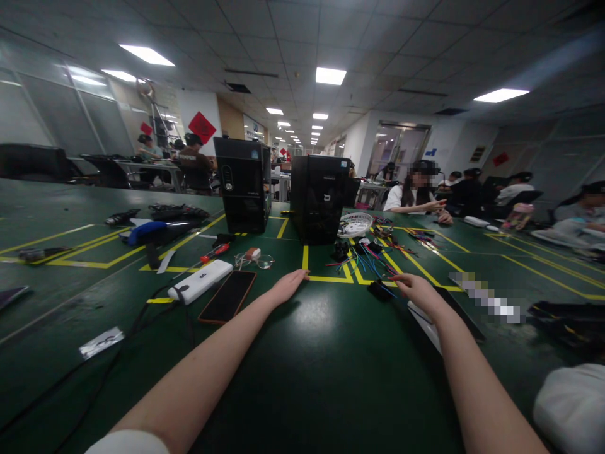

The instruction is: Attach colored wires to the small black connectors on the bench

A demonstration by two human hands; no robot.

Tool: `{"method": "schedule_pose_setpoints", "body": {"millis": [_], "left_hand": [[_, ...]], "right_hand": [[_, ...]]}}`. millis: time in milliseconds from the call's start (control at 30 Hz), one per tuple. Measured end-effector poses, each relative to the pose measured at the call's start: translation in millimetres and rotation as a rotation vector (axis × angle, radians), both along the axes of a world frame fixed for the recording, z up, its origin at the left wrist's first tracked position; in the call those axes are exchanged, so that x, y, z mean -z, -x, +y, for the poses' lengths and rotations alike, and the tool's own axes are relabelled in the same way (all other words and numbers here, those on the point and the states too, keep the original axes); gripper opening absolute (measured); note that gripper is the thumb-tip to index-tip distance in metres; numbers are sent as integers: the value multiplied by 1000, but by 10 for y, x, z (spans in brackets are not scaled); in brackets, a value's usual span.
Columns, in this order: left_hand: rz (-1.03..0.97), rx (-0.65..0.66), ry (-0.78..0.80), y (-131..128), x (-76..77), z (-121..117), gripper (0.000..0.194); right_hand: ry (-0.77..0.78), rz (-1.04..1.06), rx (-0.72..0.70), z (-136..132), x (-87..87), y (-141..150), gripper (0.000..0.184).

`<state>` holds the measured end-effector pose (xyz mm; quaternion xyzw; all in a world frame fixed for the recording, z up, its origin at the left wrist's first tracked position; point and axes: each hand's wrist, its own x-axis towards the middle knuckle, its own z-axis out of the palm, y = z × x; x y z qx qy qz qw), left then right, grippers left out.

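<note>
My left hand rests on the green table with its fingers stretched forward, beside the yellow tape line; I see nothing in it. My right hand is bent, with its fingertips pressed together at the loose wires; what they hold, if anything, is too small to make out. Just left of those fingertips lies a black connector with a blue wire. Beyond it is a bunch of coloured wires. A black computer case stands upright behind the hands, and a second computer case is to its left.
Left of my left hand lie a phone, a white power bank, glasses and a red screwdriver. A black cable crosses the table. A white basket sits behind the wires. A co-worker sits opposite.
</note>
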<state>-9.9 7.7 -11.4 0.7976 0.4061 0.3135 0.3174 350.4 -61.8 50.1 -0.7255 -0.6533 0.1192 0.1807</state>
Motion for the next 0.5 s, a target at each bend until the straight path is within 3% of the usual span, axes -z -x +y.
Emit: {"method": "schedule_pose_setpoints", "body": {"millis": [233, 500], "left_hand": [[1, 5, 6, 7, 27, 29, 51], [-3, 14, 17, 21, 3, 1, 52]], "right_hand": [[116, 44, -20, -113, -160, -18, 38], [194, 6, -100, -118, -139, -77, 33]]}}
